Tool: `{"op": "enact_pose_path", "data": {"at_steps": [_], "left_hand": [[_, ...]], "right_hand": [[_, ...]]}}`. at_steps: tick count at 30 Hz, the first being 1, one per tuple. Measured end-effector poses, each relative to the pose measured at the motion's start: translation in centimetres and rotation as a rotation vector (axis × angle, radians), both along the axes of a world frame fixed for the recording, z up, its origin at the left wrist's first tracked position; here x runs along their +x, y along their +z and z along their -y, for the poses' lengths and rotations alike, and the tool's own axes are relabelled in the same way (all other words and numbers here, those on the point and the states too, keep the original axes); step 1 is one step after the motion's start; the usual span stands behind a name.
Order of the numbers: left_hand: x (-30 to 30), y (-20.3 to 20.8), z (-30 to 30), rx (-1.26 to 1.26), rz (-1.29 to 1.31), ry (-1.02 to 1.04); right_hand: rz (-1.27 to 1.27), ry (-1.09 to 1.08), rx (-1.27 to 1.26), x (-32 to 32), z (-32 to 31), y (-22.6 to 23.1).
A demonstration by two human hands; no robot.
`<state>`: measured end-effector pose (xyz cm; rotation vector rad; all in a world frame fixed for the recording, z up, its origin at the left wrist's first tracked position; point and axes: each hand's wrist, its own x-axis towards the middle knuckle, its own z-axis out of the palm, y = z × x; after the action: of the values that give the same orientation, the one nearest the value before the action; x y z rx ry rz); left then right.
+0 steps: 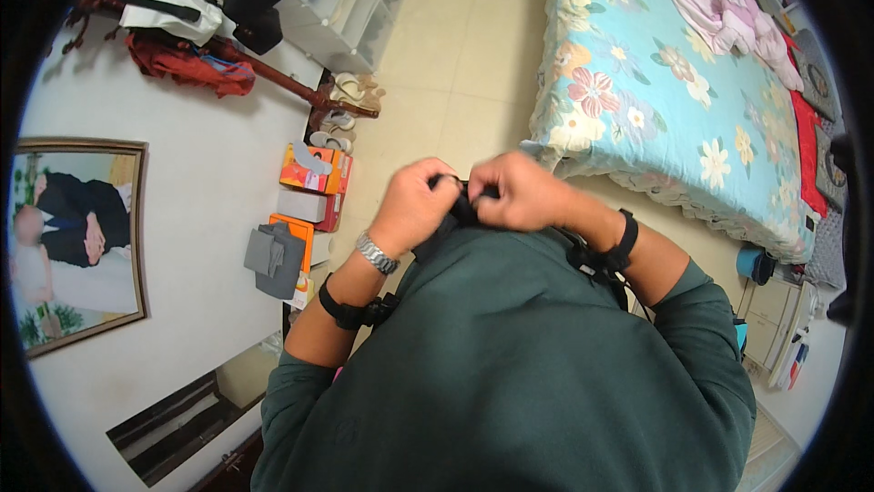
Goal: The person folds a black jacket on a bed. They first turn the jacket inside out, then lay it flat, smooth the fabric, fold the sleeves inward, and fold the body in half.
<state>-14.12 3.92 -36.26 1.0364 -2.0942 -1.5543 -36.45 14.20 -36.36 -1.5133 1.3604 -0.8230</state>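
Note:
Both my hands are close together in front of my dark green top, at waist height. My left hand [414, 208], with a silver watch [376, 253] on its wrist, is closed with its fingers pinching a black, cloth-like thing [463, 211]. Right beside it, my right hand [521, 192] is curled round the other side of the same black thing, and its fingers are slightly blurred. Most of the black thing is hidden by the hands and the top, so its kind does not show. Black straps with small devices sit on both forearms.
A bed [628, 110] with a blue flowered cover stands ahead on the right. Orange boxes [309, 167] and folded grey cloth [276, 258] lie along the left wall. Beyond are shoes [339, 119], a wooden coat stand [300, 87] and clear plastic drawers [341, 10]. Pale floor tiles [446, 64] run between.

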Motion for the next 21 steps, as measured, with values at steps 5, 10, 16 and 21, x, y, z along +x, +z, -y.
{"op": "enact_pose_path", "data": {"at_steps": [5,10,16,21], "left_hand": [[0.7,1.3,0.7,0.137,-0.096,0.024],[0.8,1.8,0.2,0.225,-0.105,-0.007],[1.2,1.9,0.5,0.320,-0.150,-0.010],[1.5,2.0,0.6,0.330,-0.129,-0.010]], "right_hand": [[0.154,-0.174,0.051,-0.6,-0.4,1.1],[0.517,-0.198,0.180,-3.1,0.5,2.0],[0.569,-0.295,0.257,-3.4,0.2,1.6],[0.651,-0.331,0.224,-4.4,-0.2,1.6]]}}
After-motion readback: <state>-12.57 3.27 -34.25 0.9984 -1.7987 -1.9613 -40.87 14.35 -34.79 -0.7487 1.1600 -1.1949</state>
